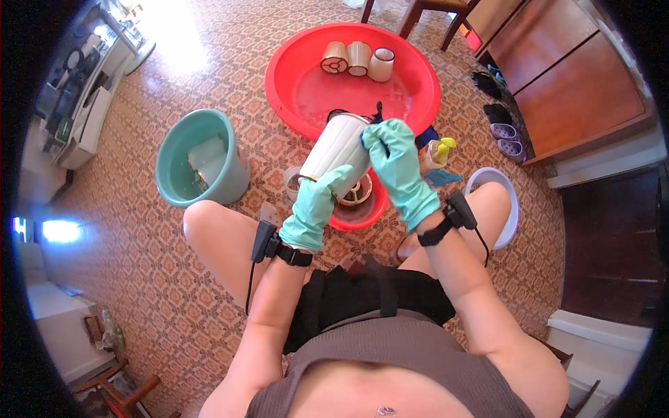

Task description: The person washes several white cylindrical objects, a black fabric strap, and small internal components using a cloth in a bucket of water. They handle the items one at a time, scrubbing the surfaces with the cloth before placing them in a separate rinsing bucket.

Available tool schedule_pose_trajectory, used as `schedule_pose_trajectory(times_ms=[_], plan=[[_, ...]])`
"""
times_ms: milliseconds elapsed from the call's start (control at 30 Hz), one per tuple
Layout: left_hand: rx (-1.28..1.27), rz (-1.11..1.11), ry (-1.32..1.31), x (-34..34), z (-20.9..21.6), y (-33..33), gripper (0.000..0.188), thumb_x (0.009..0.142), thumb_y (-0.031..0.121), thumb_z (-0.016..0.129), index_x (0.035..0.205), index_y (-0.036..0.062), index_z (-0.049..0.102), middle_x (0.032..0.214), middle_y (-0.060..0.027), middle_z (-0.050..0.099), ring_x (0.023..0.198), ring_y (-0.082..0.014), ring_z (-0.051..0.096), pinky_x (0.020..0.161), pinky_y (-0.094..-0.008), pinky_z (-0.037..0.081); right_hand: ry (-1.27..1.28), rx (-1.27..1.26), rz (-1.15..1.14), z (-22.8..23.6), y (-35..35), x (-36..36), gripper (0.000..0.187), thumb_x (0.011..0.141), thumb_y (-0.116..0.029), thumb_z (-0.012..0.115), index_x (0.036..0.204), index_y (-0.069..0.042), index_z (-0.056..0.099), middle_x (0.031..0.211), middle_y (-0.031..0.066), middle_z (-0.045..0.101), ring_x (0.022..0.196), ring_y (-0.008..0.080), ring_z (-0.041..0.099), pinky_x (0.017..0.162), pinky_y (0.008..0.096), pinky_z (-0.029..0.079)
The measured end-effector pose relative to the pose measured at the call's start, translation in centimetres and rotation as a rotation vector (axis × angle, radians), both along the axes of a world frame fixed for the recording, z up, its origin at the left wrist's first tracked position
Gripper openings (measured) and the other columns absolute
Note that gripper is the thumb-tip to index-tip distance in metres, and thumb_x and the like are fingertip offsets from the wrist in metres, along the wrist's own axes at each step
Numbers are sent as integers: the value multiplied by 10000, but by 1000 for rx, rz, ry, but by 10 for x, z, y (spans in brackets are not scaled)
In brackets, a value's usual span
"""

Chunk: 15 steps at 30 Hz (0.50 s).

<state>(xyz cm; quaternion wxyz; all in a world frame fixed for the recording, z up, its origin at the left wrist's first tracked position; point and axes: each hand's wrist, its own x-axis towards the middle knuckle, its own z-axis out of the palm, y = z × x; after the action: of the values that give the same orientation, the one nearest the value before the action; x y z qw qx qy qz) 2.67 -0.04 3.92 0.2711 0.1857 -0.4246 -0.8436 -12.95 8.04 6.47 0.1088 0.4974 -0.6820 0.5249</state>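
Note:
Both hands wear mint-green rubber gloves. My left hand (311, 212) is closed round the lower end of a white ribbed lampshade (336, 155), tilted above a small red basin (362, 221). At the lampshade's upper right edge, the fingers of my right hand (396, 157) are pinched together. A small dark thing (379, 111) pokes out above those fingers; its kind is hard to tell. Under the held shade, another lampshade (357, 194) with a ring-and-spoke frame sits in the small basin, partly hidden. Three cream lampshades (359, 58) lie at the far side of a large red basin (279, 76).
A teal bucket (240, 171) with water and something pale inside stands left. Right of my hands are a pump bottle (437, 155) with a yellow-green top, a blue packet or cloth (443, 178) and a lavender basin (514, 209). Clogs (509, 141) lie beside the wooden cabinet (578, 83).

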Motion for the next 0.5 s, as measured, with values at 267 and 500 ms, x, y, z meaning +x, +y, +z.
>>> schedule_pose_trajectory(times_ms=[267,500], plan=[[-232,-15,-58,7,-26,-6,376,857,60,621,1212,-63,611,1164,-137,667,1059,-233,653,929,-337,520,-6,-30,45,-6,0,20,27,844,-41,682,833,-17,678,816,118,635,769,296,610,749,397,481],[125,-8,-10,4,-8,-1,344,862,69,620,1175,-70,640,1171,-141,672,1079,-219,650,918,-323,529,-36,-44,-86,-12,8,15,37,857,-48,686,834,-19,683,784,104,634,775,277,596,740,374,477]])
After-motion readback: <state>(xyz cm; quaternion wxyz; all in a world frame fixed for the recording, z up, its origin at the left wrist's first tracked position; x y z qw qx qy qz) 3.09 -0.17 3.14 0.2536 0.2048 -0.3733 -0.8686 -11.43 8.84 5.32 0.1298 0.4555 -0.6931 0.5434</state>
